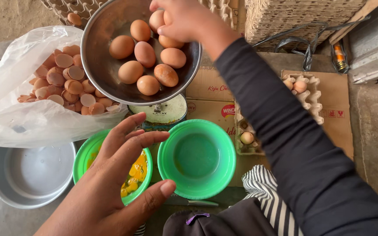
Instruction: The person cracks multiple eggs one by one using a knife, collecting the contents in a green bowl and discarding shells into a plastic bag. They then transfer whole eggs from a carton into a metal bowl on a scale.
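My right hand [181, 19] reaches into a steel bowl [97, 52] on a weighing scale [162, 112], its fingers closed around a brown egg [157, 19] among several others. My left hand [110, 183] hovers open, fingers spread, over a green bowl [84, 154] that holds yellow yolks. A second green bowl [197, 158], nearly empty with a smear of yolk, sits just right of it.
A clear plastic bag [18, 113] of broken eggshells lies at the left. An empty metal pan [31, 175] sits at the lower left. Egg tray pieces [305, 89] with a few eggs rest on flattened cardboard [335, 113]. Stacked egg trays [285, 15] stand behind. A knife [189, 202] lies near my lap.
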